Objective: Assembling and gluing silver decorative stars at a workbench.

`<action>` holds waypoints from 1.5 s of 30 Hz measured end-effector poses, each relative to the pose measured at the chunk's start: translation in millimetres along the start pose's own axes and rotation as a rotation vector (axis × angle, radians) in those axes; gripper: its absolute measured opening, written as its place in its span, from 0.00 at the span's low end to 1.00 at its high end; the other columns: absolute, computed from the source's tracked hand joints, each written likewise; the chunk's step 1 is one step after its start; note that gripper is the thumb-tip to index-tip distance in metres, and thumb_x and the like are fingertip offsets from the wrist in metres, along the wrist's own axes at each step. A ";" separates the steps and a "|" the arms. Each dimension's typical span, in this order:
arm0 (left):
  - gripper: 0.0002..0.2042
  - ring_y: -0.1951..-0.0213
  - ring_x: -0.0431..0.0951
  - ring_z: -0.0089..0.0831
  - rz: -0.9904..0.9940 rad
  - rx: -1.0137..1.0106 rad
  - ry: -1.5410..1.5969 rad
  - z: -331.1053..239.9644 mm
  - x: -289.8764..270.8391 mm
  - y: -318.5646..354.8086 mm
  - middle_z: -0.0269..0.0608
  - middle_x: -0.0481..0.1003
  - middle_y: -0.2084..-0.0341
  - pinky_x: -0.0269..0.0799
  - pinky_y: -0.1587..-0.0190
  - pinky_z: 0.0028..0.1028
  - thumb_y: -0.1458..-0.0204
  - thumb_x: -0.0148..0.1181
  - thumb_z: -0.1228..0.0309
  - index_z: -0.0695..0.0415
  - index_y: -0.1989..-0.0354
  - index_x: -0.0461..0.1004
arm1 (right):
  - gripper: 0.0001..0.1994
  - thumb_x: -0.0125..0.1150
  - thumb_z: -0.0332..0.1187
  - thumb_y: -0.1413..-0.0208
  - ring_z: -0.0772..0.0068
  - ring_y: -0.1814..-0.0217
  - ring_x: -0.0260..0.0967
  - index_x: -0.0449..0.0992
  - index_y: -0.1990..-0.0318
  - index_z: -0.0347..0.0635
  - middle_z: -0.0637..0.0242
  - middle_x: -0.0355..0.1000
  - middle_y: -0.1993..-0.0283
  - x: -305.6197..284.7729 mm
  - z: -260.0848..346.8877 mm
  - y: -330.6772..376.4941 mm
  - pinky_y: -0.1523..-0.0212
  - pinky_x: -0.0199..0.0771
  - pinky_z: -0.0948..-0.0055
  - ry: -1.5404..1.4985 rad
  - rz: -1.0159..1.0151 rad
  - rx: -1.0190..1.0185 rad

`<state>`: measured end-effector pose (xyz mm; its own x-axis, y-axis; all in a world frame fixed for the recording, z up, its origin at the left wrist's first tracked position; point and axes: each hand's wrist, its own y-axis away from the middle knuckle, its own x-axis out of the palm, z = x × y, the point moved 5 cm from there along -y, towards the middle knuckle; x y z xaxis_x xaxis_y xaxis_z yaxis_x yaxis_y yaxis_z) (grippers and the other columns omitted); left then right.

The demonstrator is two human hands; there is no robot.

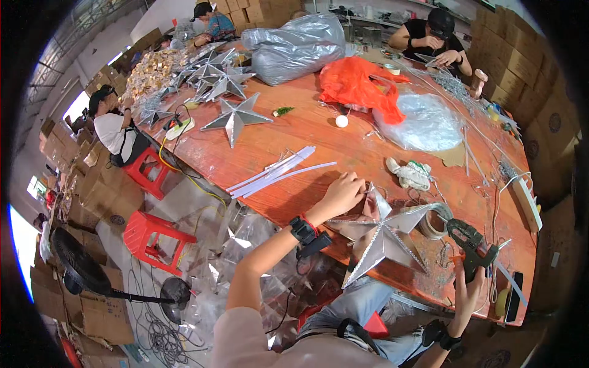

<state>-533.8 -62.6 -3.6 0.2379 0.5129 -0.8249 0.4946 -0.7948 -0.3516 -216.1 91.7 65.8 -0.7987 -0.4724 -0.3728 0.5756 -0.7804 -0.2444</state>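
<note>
My left hand [341,194] grips an upper arm of a silver faceted star [381,236] that rests near the front edge of the wooden table [294,138]. My right hand [469,288] is closed around the handle of a dark green glue gun [471,240], whose nozzle points toward the star's right arm. A roll of tape [433,221] lies just behind the star, between it and the gun.
White strips [276,173] lie left of my left hand, and a white glove [410,174] behind the star. Several finished silver stars [227,83], a silver bag [297,49], an orange bag [359,83] and a clear bag [426,122] fill the far table. Other people work at the left and the far end. Red stools [150,236] stand on the floor to the left.
</note>
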 end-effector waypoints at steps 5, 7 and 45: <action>0.07 0.65 0.71 0.38 -0.001 -0.056 0.189 9.1 -13.0 -2.8 0.42 0.71 0.72 0.66 0.62 0.33 0.53 0.55 0.69 0.59 0.70 0.66 | 0.13 0.53 0.25 0.47 0.79 0.63 0.61 0.63 0.53 0.35 0.67 0.65 0.61 0.0 -5.4 -5.0 0.61 0.62 0.79 0.057 0.023 0.025; 0.08 0.71 0.75 0.37 0.055 -0.165 0.428 5.6 -24.7 -2.1 0.43 0.74 0.76 0.68 0.68 0.30 0.50 0.53 0.69 0.61 0.69 0.67 | 0.10 0.53 0.26 0.47 0.80 0.68 0.63 0.64 0.58 0.35 0.67 0.66 0.65 -0.3 -1.4 -3.8 0.67 0.64 0.79 0.078 0.032 0.073; 0.09 0.63 0.66 0.34 -0.237 0.030 0.334 -68.5 -63.0 27.1 0.37 0.69 0.68 0.65 0.62 0.29 0.53 0.49 0.81 0.56 0.67 0.74 | 0.12 0.58 0.32 0.52 0.67 0.80 0.69 0.69 0.62 0.34 0.59 0.71 0.79 82.0 69.2 -52.7 0.78 0.64 0.72 0.303 0.587 -0.095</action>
<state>-478.1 -94.3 69.2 0.3810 0.7560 -0.5324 0.5448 -0.6487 -0.5313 -324.1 65.8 110.0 -0.2709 -0.6609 -0.6999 0.9240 -0.3825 0.0036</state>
